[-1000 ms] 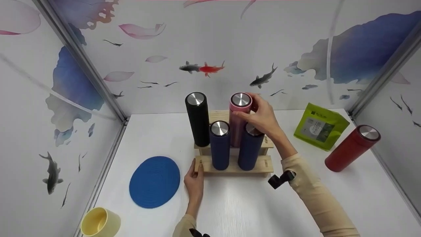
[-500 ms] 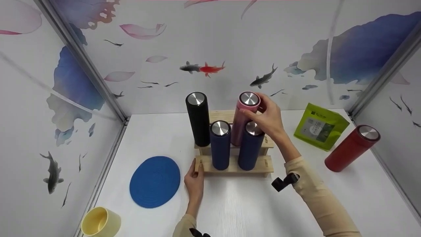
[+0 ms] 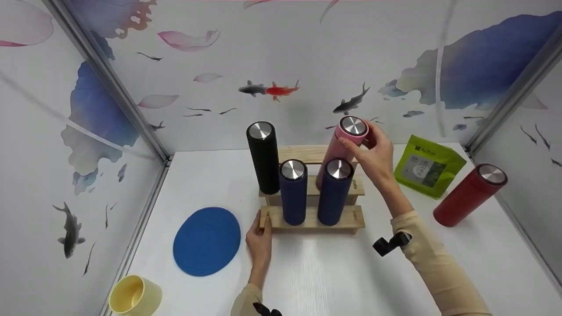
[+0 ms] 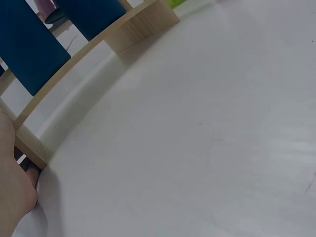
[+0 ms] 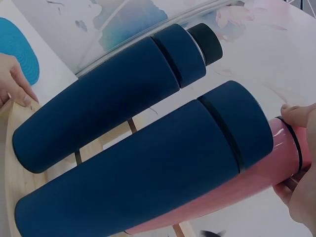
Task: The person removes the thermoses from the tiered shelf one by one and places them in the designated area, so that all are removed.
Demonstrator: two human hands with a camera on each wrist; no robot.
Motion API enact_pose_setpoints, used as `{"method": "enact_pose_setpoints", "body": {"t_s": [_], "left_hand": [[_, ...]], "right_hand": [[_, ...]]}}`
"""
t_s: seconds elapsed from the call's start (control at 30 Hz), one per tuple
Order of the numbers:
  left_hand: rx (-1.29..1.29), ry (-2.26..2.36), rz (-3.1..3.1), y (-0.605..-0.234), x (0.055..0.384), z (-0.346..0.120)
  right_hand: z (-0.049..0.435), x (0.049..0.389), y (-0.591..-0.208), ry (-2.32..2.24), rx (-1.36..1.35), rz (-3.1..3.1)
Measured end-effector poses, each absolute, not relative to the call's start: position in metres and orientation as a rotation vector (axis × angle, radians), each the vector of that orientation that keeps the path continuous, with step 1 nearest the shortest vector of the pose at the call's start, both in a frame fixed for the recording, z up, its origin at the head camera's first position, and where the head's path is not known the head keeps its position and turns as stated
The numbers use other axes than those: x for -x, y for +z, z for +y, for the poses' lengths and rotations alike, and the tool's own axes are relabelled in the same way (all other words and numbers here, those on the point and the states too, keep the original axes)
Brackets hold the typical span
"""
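Note:
My right hand (image 3: 375, 151) grips a pink thermos bottle (image 3: 337, 147) near its steel-topped lid. The bottle leans right over the wooden tiered rack (image 3: 314, 224), its lower part partly hidden behind a blue thermos (image 3: 336, 193). Thumb and fingers wrap around the dark ring below the lid in the right wrist view, where the pink bottle (image 5: 252, 180) shows behind the blue ones. My left hand (image 3: 260, 241) pinches the front left end of the rack, thumb on top. A second blue thermos (image 3: 293, 193) stands on the front step, and a black thermos (image 3: 263, 160) on the step behind.
To the right stand a red thermos (image 3: 467, 197) and a green pouch (image 3: 428, 166). A round blue mat (image 3: 206, 241) lies on the left, with a yellow cup (image 3: 149, 298) near the front left. Printed wall panels enclose the table (image 3: 307, 281).
My right hand has moved right and slightly up with the pink thermos, tilting its top away from the black one. The left hand has stayed on the rack.

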State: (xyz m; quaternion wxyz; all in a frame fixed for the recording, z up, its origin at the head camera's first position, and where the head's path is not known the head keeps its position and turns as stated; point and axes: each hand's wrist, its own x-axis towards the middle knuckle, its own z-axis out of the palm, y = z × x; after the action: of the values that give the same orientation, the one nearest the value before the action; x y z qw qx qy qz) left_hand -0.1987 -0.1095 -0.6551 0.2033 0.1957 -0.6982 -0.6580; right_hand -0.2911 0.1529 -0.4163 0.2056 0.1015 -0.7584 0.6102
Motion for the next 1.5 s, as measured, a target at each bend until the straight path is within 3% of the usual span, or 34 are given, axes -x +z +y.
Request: {"method": "enact_pose_setpoints", "body": {"t_s": [0.37,0.7,1.5], "left_hand": [[-0.472,-1.855,-1.970,-0.614,0.184,-0.103],[-0.538,-1.822,-1.947,-0.661,0.201,-0.110],[-0.527,-1.843,-1.935,-0.659,0.199,-0.111]], "right_hand": [[0.174,0.288,-0.421,1.709,-0.172,-1.900],[0.190,0.288,-0.423,1.641,-0.067,-1.809],[0.244,0.281,-0.430,1.509,0.102,-1.896]]}}
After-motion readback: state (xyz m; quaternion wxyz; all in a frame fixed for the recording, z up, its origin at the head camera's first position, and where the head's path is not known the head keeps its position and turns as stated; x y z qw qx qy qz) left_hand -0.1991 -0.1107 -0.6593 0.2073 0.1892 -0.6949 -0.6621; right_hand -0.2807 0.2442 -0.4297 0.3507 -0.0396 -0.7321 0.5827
